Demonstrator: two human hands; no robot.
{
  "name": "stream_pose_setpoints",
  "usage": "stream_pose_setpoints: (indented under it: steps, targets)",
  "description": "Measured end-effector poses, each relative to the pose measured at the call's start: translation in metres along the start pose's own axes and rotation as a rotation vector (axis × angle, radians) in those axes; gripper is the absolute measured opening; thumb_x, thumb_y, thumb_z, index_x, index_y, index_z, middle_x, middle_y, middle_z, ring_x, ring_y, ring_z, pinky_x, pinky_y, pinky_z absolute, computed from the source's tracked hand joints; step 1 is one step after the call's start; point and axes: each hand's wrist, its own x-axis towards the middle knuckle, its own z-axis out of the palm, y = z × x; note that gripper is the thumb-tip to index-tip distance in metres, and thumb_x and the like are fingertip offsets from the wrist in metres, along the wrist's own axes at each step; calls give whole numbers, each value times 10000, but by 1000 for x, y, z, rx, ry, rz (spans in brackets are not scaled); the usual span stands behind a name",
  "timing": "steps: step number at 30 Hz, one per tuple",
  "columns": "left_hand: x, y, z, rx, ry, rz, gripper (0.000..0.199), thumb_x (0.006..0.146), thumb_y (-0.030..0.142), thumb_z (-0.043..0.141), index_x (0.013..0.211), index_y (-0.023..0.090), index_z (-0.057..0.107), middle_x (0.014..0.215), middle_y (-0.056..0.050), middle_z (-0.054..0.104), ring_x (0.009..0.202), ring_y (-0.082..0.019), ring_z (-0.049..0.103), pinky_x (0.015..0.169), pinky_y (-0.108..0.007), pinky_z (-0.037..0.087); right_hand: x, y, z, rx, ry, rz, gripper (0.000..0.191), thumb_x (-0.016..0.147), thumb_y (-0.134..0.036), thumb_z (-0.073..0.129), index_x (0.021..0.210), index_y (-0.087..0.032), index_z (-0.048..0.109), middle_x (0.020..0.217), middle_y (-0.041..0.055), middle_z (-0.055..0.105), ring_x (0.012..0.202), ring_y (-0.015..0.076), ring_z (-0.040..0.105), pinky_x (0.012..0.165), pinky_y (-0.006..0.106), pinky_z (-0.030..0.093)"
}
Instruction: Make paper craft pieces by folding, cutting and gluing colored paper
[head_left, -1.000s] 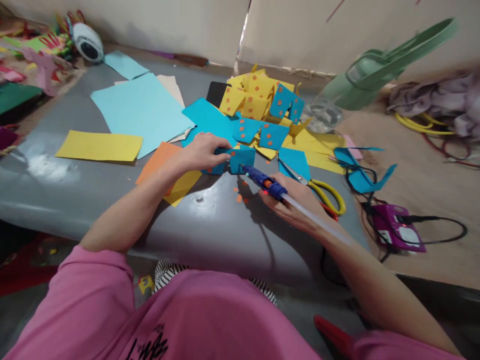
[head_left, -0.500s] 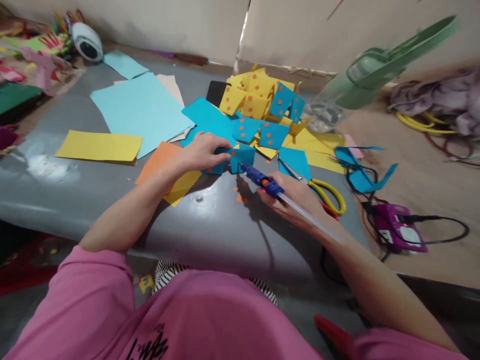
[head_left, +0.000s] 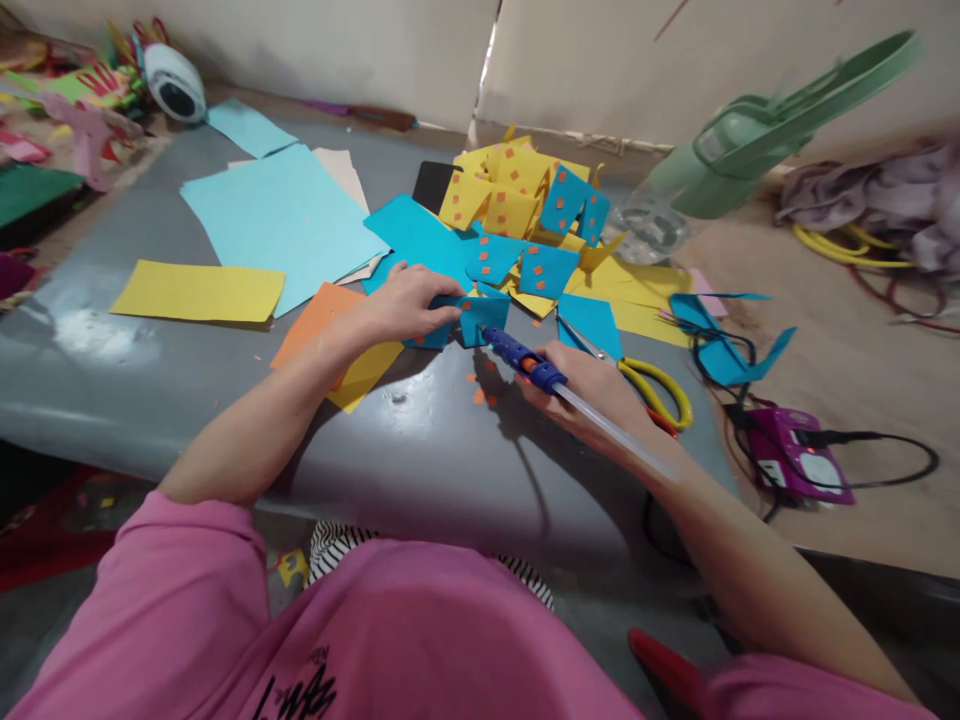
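Works at the near side of a grey desk (head_left: pixel 420 460), with a few orange squares (head_left: pixel 478 397) lying loose on its surface, not stuck to anything. Grasps a blue glue gun (head_left: pixel 525 358) in the right hand (head_left: pixel 589 390), wrapped firmly around the handle, nozzle aimed at the lower part of a small blue card (head_left: pixel 487 318). Cannot tell contact from a slight gap there. Has scissors (head_left: pixel 656 392) lying just beside the right hand, not in use. Pinches the card's left edge between thumb and fingers of the left hand (head_left: pixel 409 300), holding it raised near the middle of the desk. Shows one orange square on that card, near its upper left corner; seems barely begun, judging by the fuller neighbours.

Just behind, shows blue cards (head_left: pixel 547 270) already bearing several orange squares each, apparently finished in that respect. To the left, includes an orange sheet (head_left: pixel 311 320), a yellow strip (head_left: pixel 199 292) and light blue sheets (head_left: pixel 277 220), all without squares. Farther back, shows a heap of yellow cards (head_left: pixel 510 210), likewise dotted. Looks well advanced as a batch, though impossible to count what is left.
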Motion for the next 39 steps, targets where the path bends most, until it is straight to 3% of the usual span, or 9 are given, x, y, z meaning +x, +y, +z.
stream_pose_setpoints:
  steps: [7, 12, 24, 32, 39]
  targets:
    - [0, 2, -3, 96, -72, 11, 271, 888, 381, 557, 1027, 255, 752, 1016, -75, 766, 1037, -289, 652, 1047, -477, 395, 2, -2, -2, 16, -108, 60, 209, 954, -359, 534, 1010, -176, 620, 880, 120, 716, 806, 256, 668, 614, 284, 346]
    - [0, 2, -3, 111, -82, 10, 296, 904, 383, 555, 1088, 246, 743, 1054, -77, 756, 1069, -288, 642, 1064, -477, 393, 3, -2, -3, -35, -99, 71, 208, 956, -345, 530, 1027, -166, 611, 947, 150, 730, 860, 267, 678, 641, 286, 349]
    - [1, 2, -3, 100, -90, 13, 288, 897, 385, 556, 1053, 233, 745, 1051, -74, 763, 1069, -289, 639, 1070, -481, 385, 1, -2, 0, -2, -64, 40, 157, 932, -351, 534, 943, -201, 581, 875, 116, 709, 785, 245, 659, 589, 283, 323]
    - [0, 3, -5, 106, -107, 15, 306, 909, 392, 553, 1083, 228, 744, 1060, -77, 760, 1069, -287, 643, 1052, -455, 399, 2, -1, -3, -8, -87, 64, 204, 949, -366, 513, 989, -184, 595, 938, 141, 724, 835, 264, 666, 622, 291, 329]
    - [0, 3, -5, 101, -113, 13, 310, 909, 385, 556, 1085, 219, 749, 1063, -82, 758, 1070, -287, 637, 1050, -447, 401, 1, 2, -1, -7, -50, 14, 191, 941, -358, 520, 971, -184, 594, 879, 120, 709, 792, 240, 646, 620, 283, 327]
